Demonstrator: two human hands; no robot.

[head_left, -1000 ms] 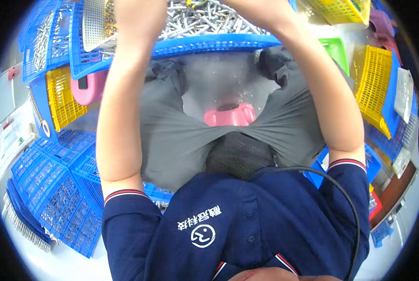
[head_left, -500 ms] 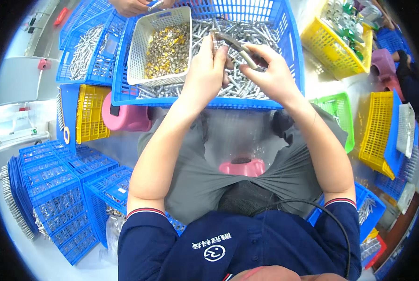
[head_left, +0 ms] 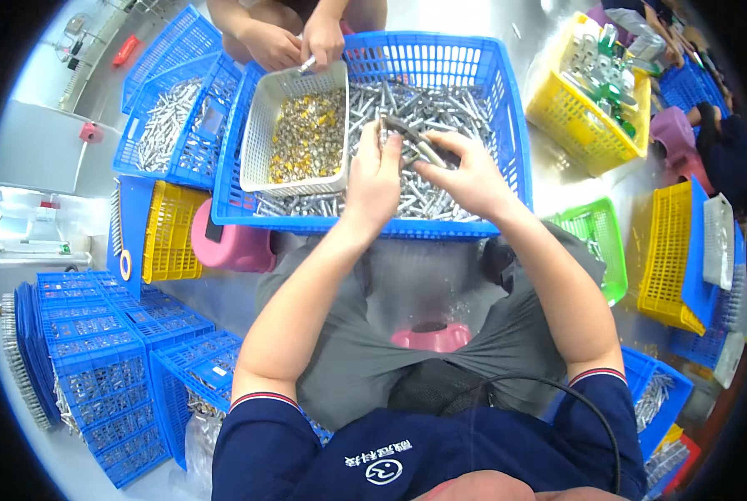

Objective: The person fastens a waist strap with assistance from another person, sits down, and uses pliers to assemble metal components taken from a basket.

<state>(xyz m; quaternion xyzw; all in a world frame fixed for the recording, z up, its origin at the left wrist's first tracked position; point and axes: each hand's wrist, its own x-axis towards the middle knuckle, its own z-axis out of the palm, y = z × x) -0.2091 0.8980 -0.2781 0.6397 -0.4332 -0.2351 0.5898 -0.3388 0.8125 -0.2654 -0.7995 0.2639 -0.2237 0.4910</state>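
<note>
My left hand is closed on a small metal pin, which stands up between thumb and fingers. My right hand grips a pair of pliers with dark jaws and pale handles. The jaws reach the top of the pin; whether they bite on it is too small to tell. Both hands are over a large blue crate holding many loose grey metal pins. Inside its left part sits a white basket of small yellow and grey pieces.
Across the crate, another person's hands hold a small metal part over the white basket. More blue crates of pins stand left. A yellow crate and a green basket are right. A pink stool is beside the crate.
The view has shifted, so the crate and my hands appear lower and more of the other person shows. My grip on the pin and pliers looks the same.
</note>
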